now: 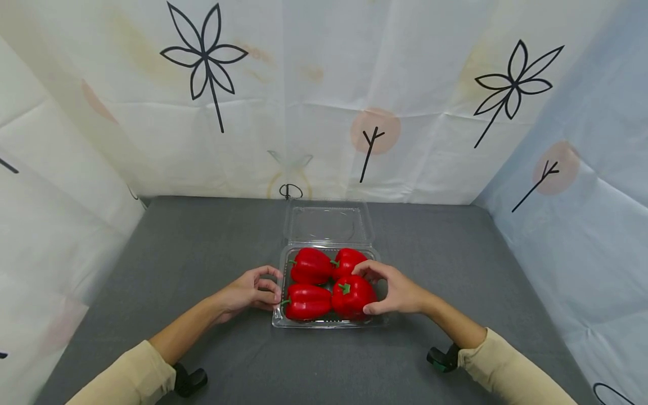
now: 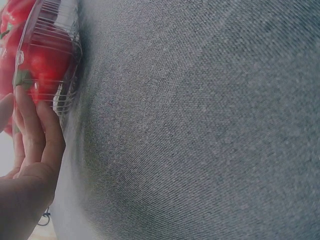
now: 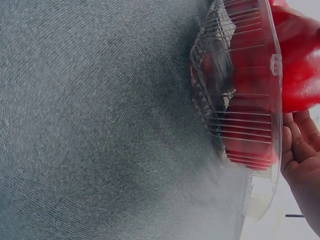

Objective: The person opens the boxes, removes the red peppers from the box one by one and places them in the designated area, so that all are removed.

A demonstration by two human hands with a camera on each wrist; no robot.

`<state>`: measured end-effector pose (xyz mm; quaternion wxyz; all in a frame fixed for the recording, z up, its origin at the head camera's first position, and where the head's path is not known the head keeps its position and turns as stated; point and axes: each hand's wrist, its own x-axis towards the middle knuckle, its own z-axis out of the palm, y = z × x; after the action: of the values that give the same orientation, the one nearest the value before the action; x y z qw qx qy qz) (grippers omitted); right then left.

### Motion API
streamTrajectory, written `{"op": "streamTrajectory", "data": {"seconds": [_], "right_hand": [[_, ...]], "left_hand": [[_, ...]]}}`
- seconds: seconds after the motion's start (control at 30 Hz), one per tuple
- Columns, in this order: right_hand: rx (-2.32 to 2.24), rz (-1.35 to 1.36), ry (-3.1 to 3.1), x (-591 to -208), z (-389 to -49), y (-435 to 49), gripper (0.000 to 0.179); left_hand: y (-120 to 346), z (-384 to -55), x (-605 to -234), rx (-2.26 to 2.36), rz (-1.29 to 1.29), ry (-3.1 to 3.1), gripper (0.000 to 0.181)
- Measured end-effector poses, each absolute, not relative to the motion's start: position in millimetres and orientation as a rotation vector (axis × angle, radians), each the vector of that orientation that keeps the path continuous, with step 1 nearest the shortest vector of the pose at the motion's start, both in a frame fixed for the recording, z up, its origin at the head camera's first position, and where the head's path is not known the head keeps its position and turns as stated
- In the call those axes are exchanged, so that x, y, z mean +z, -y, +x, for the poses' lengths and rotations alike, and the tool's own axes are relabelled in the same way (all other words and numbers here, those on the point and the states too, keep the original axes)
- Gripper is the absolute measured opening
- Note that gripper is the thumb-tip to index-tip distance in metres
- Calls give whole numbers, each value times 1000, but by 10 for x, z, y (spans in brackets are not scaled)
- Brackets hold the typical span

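Below frame centre, the left hand [image 1: 250,291], fingers relaxed, touches the box [image 1: 304,324] while the right hand [image 1: 398,289] grips its lower-right pepper [image 1: 350,301], likely light, firm and slick, best held round its sides.

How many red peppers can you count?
4, all in the clear container: far-left pepper, far-right pepper, near-left pepper, and near-right pepper, which the right hand holds. None seems fully hidden.

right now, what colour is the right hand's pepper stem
The stem is green, clearest in the head view.
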<state>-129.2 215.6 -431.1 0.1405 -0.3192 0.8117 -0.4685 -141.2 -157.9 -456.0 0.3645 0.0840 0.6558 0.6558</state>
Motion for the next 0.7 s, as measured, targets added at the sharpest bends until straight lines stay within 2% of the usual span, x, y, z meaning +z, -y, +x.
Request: {"op": "streamTrajectory", "data": {"seconds": [0.33, 0.7], "right_hand": [[-1404, -905, -2285, -4256, -1319, -2203, 59], [-1498, -912, -2318, -3981, -1380, -2336, 59]], "left_hand": [[1578, -1405, -4554, 1692, 207, -1682, 46], [1585, -1396, -4566, 1699, 196, -1677, 46]]}}
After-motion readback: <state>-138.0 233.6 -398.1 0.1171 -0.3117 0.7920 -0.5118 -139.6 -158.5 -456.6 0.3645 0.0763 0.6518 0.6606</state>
